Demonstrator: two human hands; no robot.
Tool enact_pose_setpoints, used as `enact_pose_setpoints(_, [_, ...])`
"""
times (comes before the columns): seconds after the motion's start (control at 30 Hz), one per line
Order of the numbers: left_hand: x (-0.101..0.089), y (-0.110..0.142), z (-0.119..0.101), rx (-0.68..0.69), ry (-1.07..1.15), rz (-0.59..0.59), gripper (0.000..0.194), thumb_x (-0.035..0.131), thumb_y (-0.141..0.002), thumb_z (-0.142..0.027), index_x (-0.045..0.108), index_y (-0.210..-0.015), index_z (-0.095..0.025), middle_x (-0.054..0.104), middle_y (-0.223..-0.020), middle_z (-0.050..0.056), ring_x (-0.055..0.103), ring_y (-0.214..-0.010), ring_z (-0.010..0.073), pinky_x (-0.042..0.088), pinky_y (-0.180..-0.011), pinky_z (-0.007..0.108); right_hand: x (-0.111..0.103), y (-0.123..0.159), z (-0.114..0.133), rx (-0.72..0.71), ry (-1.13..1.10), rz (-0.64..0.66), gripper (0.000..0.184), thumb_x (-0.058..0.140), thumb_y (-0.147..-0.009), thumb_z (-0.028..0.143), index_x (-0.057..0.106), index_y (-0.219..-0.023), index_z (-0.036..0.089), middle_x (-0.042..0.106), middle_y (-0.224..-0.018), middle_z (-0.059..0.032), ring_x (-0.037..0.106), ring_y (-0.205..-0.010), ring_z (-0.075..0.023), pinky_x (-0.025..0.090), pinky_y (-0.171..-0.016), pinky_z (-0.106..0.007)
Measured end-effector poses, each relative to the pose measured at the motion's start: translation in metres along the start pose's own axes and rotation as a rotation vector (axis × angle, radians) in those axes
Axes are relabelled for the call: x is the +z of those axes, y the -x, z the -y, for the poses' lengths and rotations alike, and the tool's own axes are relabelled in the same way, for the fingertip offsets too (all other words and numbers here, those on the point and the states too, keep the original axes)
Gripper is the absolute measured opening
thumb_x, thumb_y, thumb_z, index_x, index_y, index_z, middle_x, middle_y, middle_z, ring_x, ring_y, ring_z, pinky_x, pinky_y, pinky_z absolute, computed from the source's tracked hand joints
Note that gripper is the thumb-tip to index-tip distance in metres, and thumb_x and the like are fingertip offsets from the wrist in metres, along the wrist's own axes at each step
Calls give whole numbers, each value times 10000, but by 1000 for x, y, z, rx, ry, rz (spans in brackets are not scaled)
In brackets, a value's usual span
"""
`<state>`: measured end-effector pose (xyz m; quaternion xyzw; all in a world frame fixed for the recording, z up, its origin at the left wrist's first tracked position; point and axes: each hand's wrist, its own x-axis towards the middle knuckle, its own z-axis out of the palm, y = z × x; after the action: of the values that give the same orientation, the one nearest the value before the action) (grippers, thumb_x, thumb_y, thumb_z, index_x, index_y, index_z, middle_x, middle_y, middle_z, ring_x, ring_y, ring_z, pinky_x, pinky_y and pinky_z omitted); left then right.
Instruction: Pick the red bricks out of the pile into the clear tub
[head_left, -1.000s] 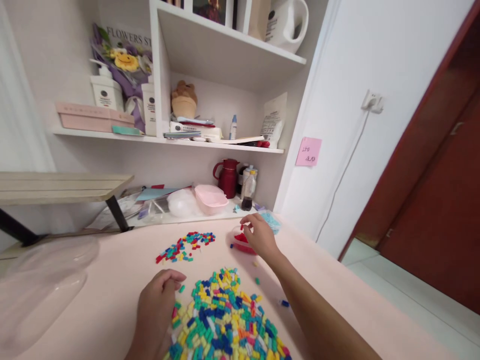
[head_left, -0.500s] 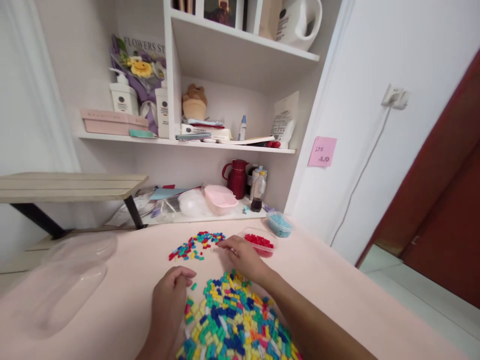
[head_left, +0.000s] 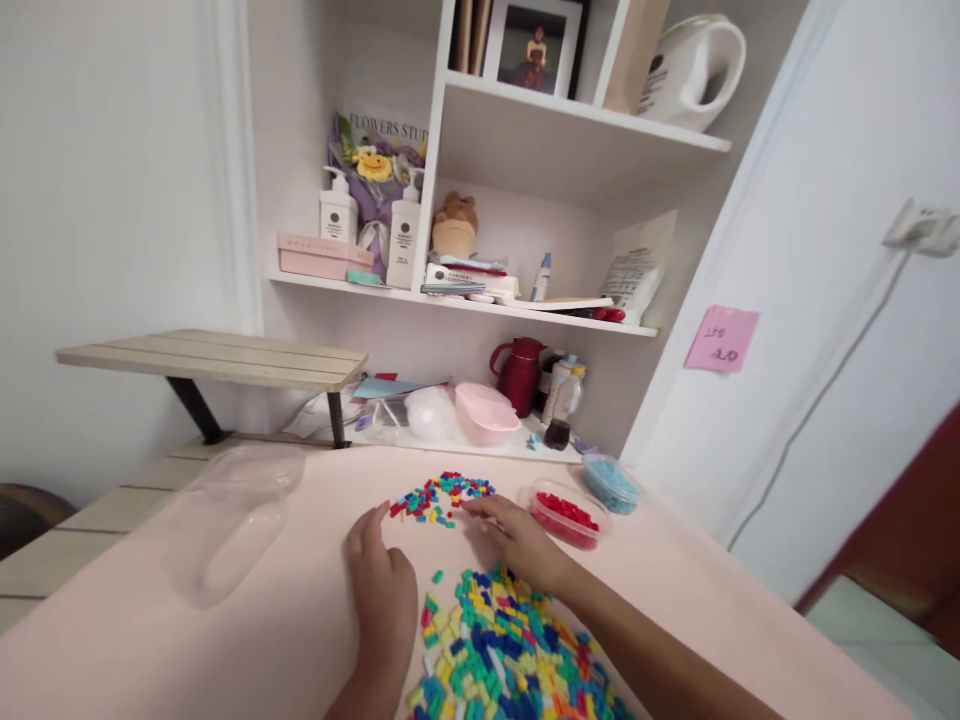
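A small pile of tiny coloured bricks [head_left: 427, 495] lies spread on the table. At its left edge is my left hand [head_left: 381, 585], fingers stretched forward and thumb apart, with nothing visible in it. My right hand [head_left: 521, 540] reaches in from the right. Its index finger points out to the near right edge of that pile, by some red bricks; the other fingers bend beneath and partly hide. A larger heap of mixed bricks [head_left: 502, 645] lies nearer me, partly below my right wrist. Red bricks fill a clear tub [head_left: 577, 538] just right of my right hand.
Behind the red tub stands a clear tub of light blue pieces [head_left: 611, 485]. Clear plastic containers [head_left: 240, 540] lie at the left, beside a small wooden stand [head_left: 225, 358]. A pink box [head_left: 487, 412] and a dark red jug [head_left: 519, 378] stand along the back.
My left hand has moved forward to the small pile's left edge, its fingers straightening. My right hand stays by the pile's right side. The view has turned left.
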<state>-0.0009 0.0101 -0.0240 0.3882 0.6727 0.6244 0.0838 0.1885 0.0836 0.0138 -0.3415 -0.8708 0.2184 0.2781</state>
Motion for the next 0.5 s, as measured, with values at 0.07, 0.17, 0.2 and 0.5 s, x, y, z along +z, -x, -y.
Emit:
enact_pose_setpoints(0.07, [-1,0,0,-19,20,-28,559,368,-712,21,564,-1214,-124,548,-1228,146,487,-1236,252,376,-1099,453,-1,-17,13,-124,117,32,378,451,-929,181,605,-1262,270,638,-1246,-62,552,-1174,-233,406,-1026,-415])
enact_pose_setpoints(0.17, [-1,0,3,-30,52,-65,562,378,-705,26,551,-1216,-134,558,-1207,135,505,-1213,247,395,-1081,447,9,-46,37,-303,362,122,410,469,-929,186,578,-1298,328,557,-1379,-31,435,-1308,-278,301,-1088,-506])
enact_pose_setpoints(0.2, [-1,-1,5,-26,62,-68,559,385,-702,25,558,-1205,-147,563,-1198,125,509,-1208,242,399,-1078,442,16,-55,43,-341,416,170,394,456,-949,224,568,-1306,348,520,-1423,-14,380,-1354,-292,255,-1110,-538])
enact_pose_setpoints(0.5, [-1,-3,12,44,55,-24,568,399,-681,24,616,-1172,-160,586,-1232,121,508,-1235,243,386,-1100,442,60,-73,29,-305,389,298,447,515,-942,393,500,-1385,334,481,-1468,-38,374,-1375,-309,274,-1116,-533])
